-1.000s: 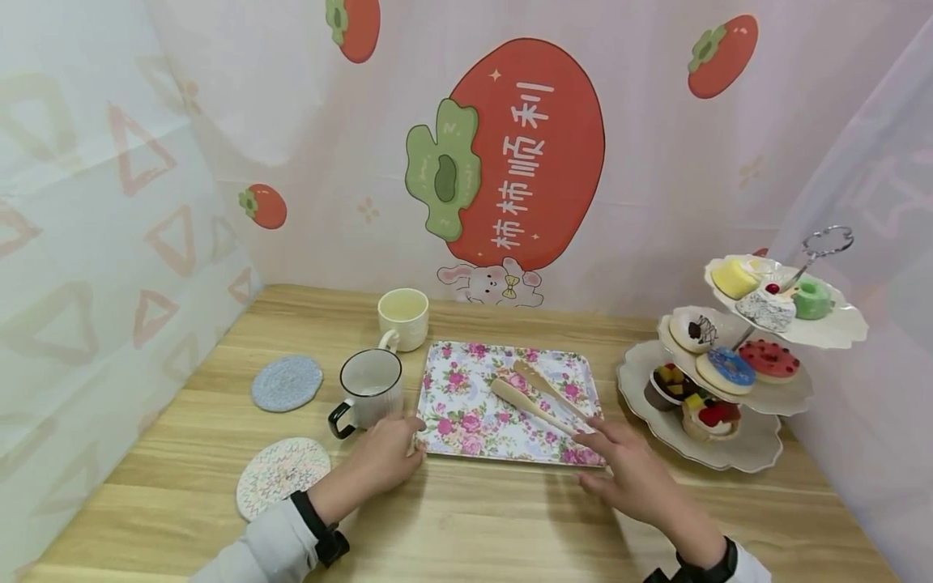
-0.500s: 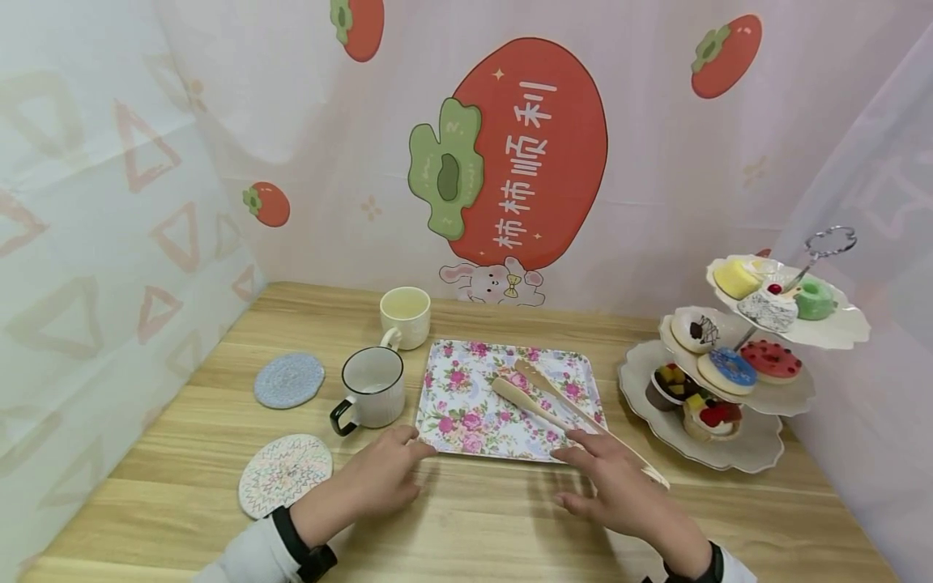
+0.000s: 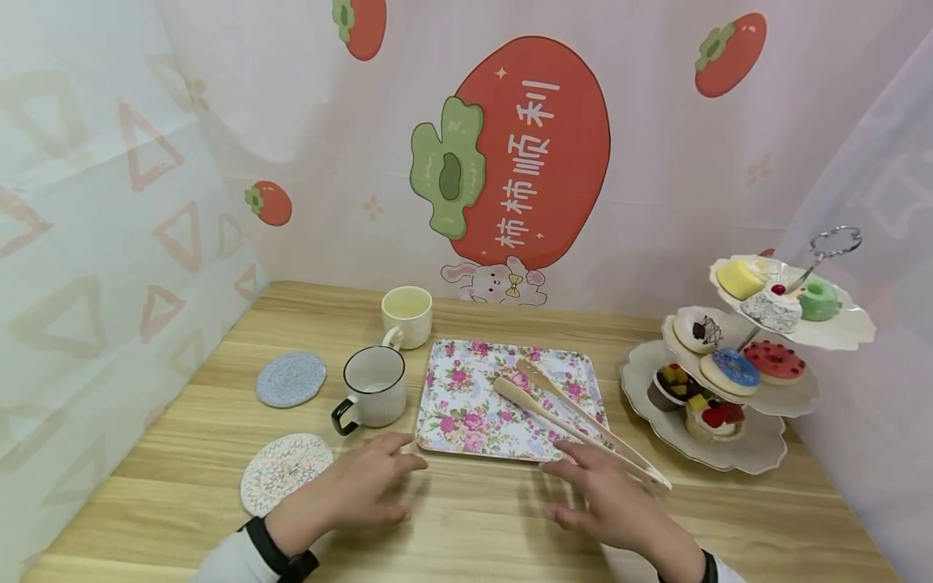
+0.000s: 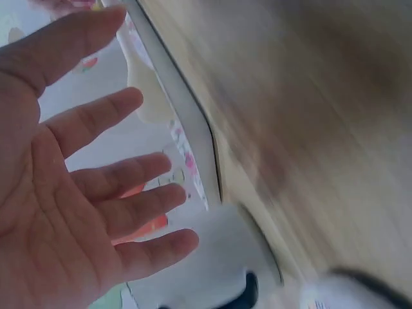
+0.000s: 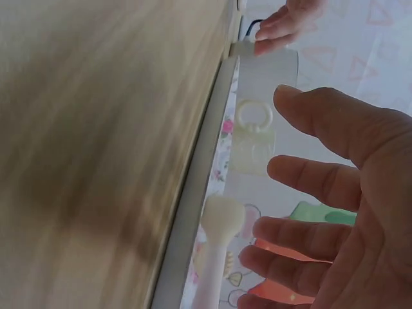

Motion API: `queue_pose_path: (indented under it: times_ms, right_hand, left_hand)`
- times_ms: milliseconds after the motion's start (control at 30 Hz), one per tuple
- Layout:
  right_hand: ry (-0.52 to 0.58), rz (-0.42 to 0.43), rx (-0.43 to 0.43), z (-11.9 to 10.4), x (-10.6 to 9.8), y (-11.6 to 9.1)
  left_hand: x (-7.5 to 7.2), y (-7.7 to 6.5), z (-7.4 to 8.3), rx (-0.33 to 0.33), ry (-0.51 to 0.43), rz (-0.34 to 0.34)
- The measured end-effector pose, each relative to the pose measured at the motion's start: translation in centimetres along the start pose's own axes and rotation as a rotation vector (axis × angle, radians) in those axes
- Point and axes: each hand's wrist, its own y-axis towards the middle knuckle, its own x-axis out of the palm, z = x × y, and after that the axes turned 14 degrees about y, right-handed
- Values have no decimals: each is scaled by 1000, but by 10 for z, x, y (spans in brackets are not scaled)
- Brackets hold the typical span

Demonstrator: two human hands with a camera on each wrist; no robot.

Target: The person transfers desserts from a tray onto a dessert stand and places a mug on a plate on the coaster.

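Observation:
A floral tray (image 3: 459, 405) lies in the middle of the table, with wooden tongs (image 3: 516, 394) resting across it. The tongs' joined end juts past the tray's near right corner. My left hand (image 3: 357, 486) is spread just off the tray's near left corner, holding nothing. In the left wrist view its fingers (image 4: 122, 175) are apart and fairly straight. Near the tray's right front edge, my right hand (image 3: 608, 498) hovers with loosely spread fingers (image 5: 312, 183) and an empty palm; it partly hides the tongs' near side. A white mug (image 3: 379, 401) with a black handle stands beyond my left hand.
A cream cup (image 3: 410, 324) stands behind the mug. Left of it lie a blue coaster (image 3: 291, 379) and a multicoloured coaster (image 3: 284, 474), close to my left forearm. A three-tier stand (image 3: 743, 457) with cakes, donuts and tarts occupies the right side.
Both hands have drawn back from the tray's near corners toward the person. The left one has also shifted left, and more of the tongs' joined end now shows beside the right hand.

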Motion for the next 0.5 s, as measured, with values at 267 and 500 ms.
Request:
queue_pose_path:
  times_ms: [267,500]
  right_hand:
    - [1,-21,-79,-5,15,1]
    - [11,-75,-91,-15,22,5]
  left_hand:
    - [0,-20,-17,-33,9,54]
    - [0,-39,-32,-106,-6,40]
